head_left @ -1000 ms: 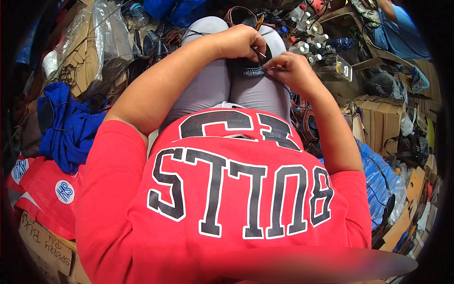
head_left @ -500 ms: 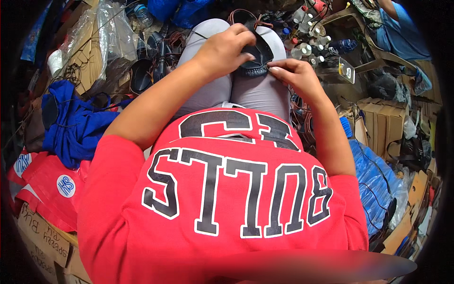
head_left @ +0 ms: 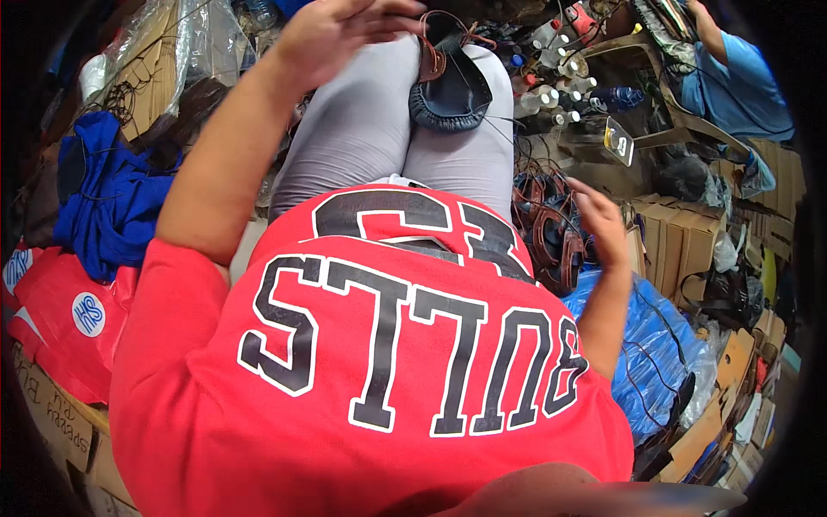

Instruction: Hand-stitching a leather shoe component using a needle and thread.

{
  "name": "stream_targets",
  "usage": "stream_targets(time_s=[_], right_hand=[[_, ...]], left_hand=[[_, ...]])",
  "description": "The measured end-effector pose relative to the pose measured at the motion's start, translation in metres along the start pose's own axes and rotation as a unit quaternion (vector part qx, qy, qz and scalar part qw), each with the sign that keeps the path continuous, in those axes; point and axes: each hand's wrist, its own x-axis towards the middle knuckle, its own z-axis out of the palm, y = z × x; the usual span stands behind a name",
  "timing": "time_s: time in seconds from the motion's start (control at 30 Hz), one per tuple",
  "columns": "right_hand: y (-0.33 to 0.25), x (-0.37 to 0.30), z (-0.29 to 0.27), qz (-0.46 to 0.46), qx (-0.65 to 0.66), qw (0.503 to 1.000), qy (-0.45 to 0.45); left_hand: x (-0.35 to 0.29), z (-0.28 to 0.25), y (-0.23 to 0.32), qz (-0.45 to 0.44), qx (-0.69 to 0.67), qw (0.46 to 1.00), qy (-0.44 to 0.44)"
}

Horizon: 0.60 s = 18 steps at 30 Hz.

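Seemingly light and pliable, the gathered black leather shoe upper (head_left: 461,90) suited a rim grip, while the bare left hand (head_left: 349,36) and bare right hand (head_left: 600,226) had fingers parted.

A short-sleeved shirt (head_left: 194,405) in bright red covers the torso, its loose sleeves ending around the elbows, the left hem at nine o'clock. Large dark block letters (head_left: 379,362), edged in white and upside down from above, cross the chest toward six o'clock; big digits (head_left: 332,215) in the same trim lie at their twelve, beyond a fold. Light grey trousers (head_left: 345,129), creased at the thighs, run toward twelve o'clock. Forearms are bare, as are the left grip (head_left: 340,33) at eleven and right grip (head_left: 603,226) near three.
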Motion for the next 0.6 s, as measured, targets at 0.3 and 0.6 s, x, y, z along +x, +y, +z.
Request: stream_targets(time_s=[0.3,0.6], right_hand=[[0.079,0.006,0.075,-0.199,-0.334,0.900,0.196],[0.078,0.007,0.006,0.032,0.084,0.947,0.309]], left_hand=[[0.051,-0.041,-0.002,-0.070,-0.131,0.983,0.111],[0.044,-0.084,0.015,0.148,0.441,0.870,0.162]])
